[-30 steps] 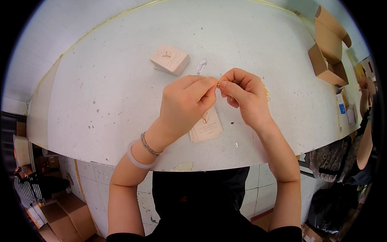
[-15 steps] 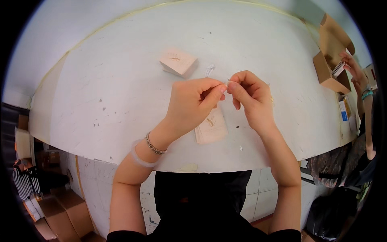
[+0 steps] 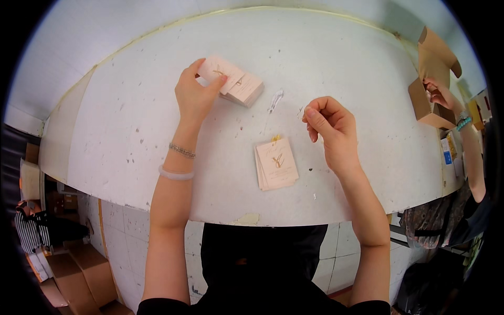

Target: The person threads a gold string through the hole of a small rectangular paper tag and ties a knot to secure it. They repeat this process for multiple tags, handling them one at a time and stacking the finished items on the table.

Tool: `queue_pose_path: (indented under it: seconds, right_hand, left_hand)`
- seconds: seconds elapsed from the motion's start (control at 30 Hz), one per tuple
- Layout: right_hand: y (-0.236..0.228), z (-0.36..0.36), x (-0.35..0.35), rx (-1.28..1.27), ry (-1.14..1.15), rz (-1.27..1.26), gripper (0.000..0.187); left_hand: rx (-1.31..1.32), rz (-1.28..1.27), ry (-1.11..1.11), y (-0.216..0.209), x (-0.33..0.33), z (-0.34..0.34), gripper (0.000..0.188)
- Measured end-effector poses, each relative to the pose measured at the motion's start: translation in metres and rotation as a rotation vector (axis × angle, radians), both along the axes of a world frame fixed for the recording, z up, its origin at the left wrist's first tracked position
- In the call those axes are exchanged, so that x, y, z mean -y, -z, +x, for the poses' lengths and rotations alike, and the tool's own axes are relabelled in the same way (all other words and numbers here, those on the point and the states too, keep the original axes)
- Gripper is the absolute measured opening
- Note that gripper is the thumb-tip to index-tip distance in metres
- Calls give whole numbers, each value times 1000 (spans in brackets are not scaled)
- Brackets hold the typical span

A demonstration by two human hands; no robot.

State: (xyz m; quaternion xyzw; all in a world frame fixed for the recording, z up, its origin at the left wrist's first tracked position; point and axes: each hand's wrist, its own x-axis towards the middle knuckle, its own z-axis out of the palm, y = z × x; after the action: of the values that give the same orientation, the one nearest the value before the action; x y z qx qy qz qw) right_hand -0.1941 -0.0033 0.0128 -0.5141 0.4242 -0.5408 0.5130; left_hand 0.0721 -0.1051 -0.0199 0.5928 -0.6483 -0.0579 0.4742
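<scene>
My left hand (image 3: 195,95) grips a pale pink card (image 3: 216,69) with gold print by its left side, thumb on top. The card overlaps the left part of a thick card stack (image 3: 247,90) of the same kind. My right hand (image 3: 332,128) hovers over the table, thumb and forefinger pinched together. A tiny thin thing shows at those fingertips, too small to name. Between the hands lies a small clear plastic piece (image 3: 275,100). Nearer to me is a small fanned pile of pink cards (image 3: 278,165), with a bit of gold-yellow at its top edge.
The white table (image 3: 131,157) has a curved near edge and scattered dark marks. At the far right, another person's hand (image 3: 441,94) reaches into an open cardboard box (image 3: 425,107). Brown cartons (image 3: 84,273) stand at the lower left, near a person in a striped top (image 3: 32,231).
My left hand has left my right hand's fingertips and moved up and left to the stack, where it now grips a card. My right hand stays nearly in place. The co-worker's hand has gone into the box.
</scene>
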Motion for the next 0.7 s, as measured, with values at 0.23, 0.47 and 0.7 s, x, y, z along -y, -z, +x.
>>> queue_pose_path:
  seconds: [0.23,0.47,0.7]
  right_hand:
    - [-4,-6,-5,-62,19,-87,9]
    - [-6,-21,-3,-153,104,-253,9]
    - [-5,-25,-4,-324,187,-366,7]
  left_hand:
    - [-349,93,269,-58,-59,-51,35]
    - [-213,186,616,-50,-87,-88,26]
    - [-40,103,616,-50,-92,-100,12]
